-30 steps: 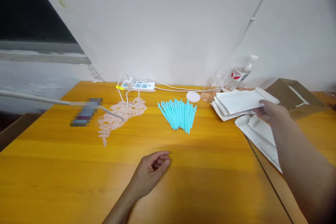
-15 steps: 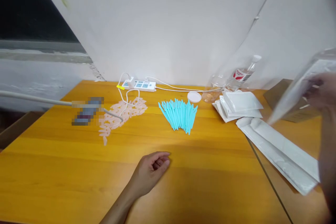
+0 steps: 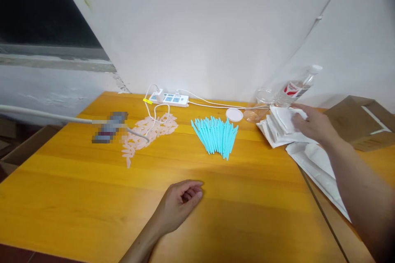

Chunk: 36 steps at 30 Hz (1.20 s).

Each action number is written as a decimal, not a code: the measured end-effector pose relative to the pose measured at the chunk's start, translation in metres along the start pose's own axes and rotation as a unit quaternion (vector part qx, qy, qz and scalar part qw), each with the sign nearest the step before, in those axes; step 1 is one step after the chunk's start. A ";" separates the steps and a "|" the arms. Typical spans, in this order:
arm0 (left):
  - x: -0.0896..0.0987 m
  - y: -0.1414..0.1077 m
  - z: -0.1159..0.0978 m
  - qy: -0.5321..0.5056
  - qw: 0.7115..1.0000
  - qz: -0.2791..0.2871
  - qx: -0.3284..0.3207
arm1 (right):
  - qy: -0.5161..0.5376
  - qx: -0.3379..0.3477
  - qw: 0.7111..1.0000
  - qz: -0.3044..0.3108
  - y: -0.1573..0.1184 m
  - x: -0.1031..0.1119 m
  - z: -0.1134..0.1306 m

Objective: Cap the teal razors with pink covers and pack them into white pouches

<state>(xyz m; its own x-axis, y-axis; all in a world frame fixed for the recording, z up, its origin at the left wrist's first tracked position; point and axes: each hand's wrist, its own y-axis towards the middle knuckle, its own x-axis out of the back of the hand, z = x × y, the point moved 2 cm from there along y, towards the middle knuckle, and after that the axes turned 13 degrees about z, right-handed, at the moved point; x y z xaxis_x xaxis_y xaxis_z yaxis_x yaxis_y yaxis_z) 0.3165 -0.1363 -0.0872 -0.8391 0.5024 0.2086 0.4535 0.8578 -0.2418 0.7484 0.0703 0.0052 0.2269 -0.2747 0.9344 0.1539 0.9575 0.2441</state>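
Observation:
My left hand (image 3: 183,205) rests on the wooden table (image 3: 234,213) near the front, its fingers loosely curved and apart from the thumb, holding nothing. Over at the right, my right hand (image 3: 317,125) grips the edge of the top white packet (image 3: 285,119) on a small stack, thumb on top; part of the packet is hidden by the hand. Beneath my right forearm lie long white padded sleeves (image 3: 304,154), partly covered. A fanned pile of turquoise plastic sticks (image 3: 216,135) lies between my hands, farther back.
Many pale pink pointed pieces (image 3: 151,129) are spread at the left beside a blurred-out object (image 3: 109,127) and cable. A power strip (image 3: 173,99), round white lid (image 3: 234,114), clear jar (image 3: 256,109), tilted bottle (image 3: 298,88) and cardboard box (image 3: 359,121) stand along the back.
My right hand has moved left from the far right, where it held a clear plastic-wrapped item, to the packet stack. That item is no longer visible. My left hand has stayed put.

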 end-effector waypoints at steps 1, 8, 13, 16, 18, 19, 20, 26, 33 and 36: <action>0.000 -0.001 0.000 -0.002 1.000 0.000 0.001 | 0.008 -0.004 1.000 -0.001 -0.010 0.004 -0.005; 0.013 0.000 0.001 0.010 1.000 -0.019 0.006 | 0.104 -0.017 0.987 -0.120 -0.127 0.000 0.018; 0.039 0.013 -0.003 0.075 0.994 -0.085 0.006 | 0.163 0.004 0.987 -0.009 -0.185 -0.032 0.071; 0.064 0.009 -0.002 0.171 0.973 -0.153 0.031 | 0.191 0.073 0.978 0.052 -0.190 -0.048 0.106; 0.085 -0.002 0.002 0.250 0.940 -0.220 0.069 | 0.193 0.114 0.972 0.063 -0.184 -0.059 0.132; 0.096 -0.011 0.004 0.289 0.916 -0.262 0.095 | 0.187 0.127 0.971 0.070 -0.179 -0.065 0.146; 0.107 -0.021 0.006 0.323 0.886 -0.307 0.126 | 0.179 0.135 0.972 0.071 -0.173 -0.070 0.160; 0.154 -0.061 0.023 0.380 0.773 -0.398 0.317 | 0.023 0.127 0.973 0.189 -0.135 -0.094 0.225; 0.177 -0.057 0.032 0.340 0.821 -0.307 0.340 | -0.034 0.102 0.961 0.255 -0.120 -0.101 0.237; 0.181 -0.058 0.035 0.316 0.848 -0.270 0.329 | -0.034 0.085 0.960 0.266 -0.119 -0.104 0.237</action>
<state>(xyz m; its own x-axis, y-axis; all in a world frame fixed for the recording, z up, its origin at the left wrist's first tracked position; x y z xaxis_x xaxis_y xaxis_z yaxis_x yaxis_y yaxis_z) 0.1278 -0.0995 -0.0687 -0.4488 0.1915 0.8729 -0.3862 0.8393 -0.3827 0.4782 0.0064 -0.0596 0.1653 0.2579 0.9519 -0.1257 0.9628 -0.2391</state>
